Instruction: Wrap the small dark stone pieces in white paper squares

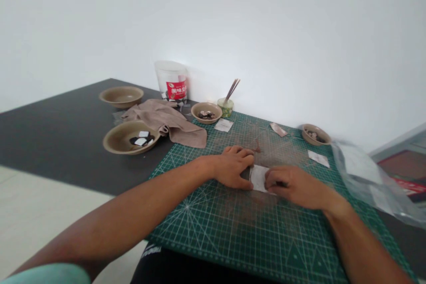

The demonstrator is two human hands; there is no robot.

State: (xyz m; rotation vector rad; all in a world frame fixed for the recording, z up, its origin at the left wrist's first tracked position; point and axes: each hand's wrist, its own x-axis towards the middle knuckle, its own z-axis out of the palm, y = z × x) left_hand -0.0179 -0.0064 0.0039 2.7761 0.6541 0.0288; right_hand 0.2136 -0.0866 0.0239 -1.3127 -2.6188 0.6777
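A small white paper-like sheet (258, 178) lies on the green cutting mat (213, 226), between my hands. My left hand (233, 167) rests low over the mat with its fingers spread, its thumb and fingertips at the sheet's left edge. Something dark shows between that thumb and the fingers, too little to name. My right hand (293, 184) is over the right part of the sheet, with its fingers curled and pressed together. Whatever those fingers may hold is hidden. Brown dust is smeared on the mat around both hands.
Bowls with small pieces (131, 138) (206, 113) (316, 135) stand around the mat; another bowl (121, 96) is farther left. A brown cloth (163, 117), a clear tub (171, 80), a green cup with sticks (225, 107), loose sheets (223, 125) and a plastic bag (366, 177) lie about.
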